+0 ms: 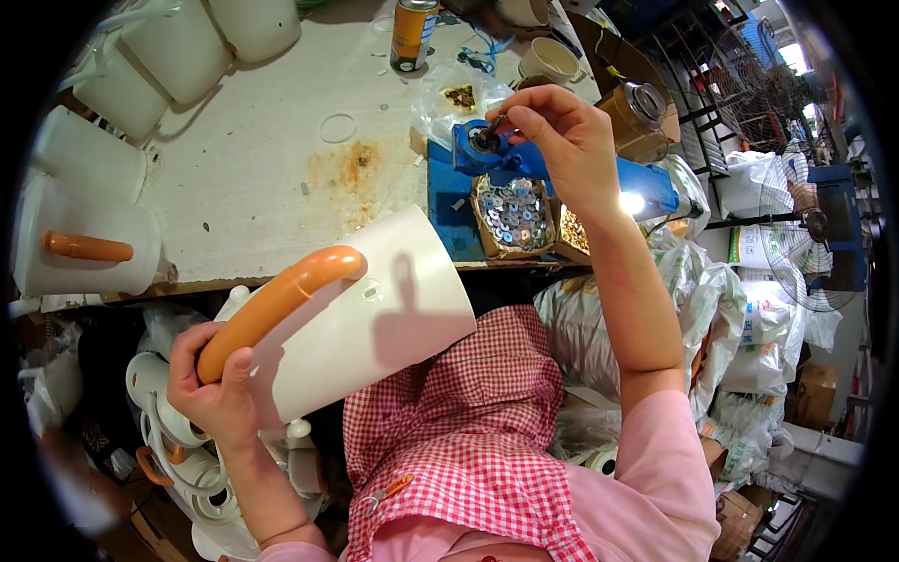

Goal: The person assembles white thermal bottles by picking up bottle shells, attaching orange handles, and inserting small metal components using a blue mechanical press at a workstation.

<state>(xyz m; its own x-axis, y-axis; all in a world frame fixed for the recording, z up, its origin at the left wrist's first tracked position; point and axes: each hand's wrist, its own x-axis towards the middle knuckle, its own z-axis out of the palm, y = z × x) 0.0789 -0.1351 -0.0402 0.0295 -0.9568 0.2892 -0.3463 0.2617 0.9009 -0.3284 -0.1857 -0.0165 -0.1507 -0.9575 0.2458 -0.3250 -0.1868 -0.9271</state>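
Observation:
My left hand [217, 391] is wrapped round the lower end of a curved orange handle [281, 304]. That handle sits on the side of a large white plastic pail [393, 314], which lies tilted over my lap with a small hole in its wall. At the blue bench tool [646, 183], my right hand [567, 140] pinches a small dark piece [496, 127] over the tool's round head; its exact kind is too small to make out. Just below the head is a box of metal washers [515, 214], beside a box of small brass-coloured parts [573, 230].
White pails [178, 56] line the table's left side, one with an orange handle [89, 247]. A yellow can [414, 36], a plastic bag [445, 103] and a cup [550, 61] stand toward the back. Wrapped sacks [590, 318] and a fan [801, 225] are at right.

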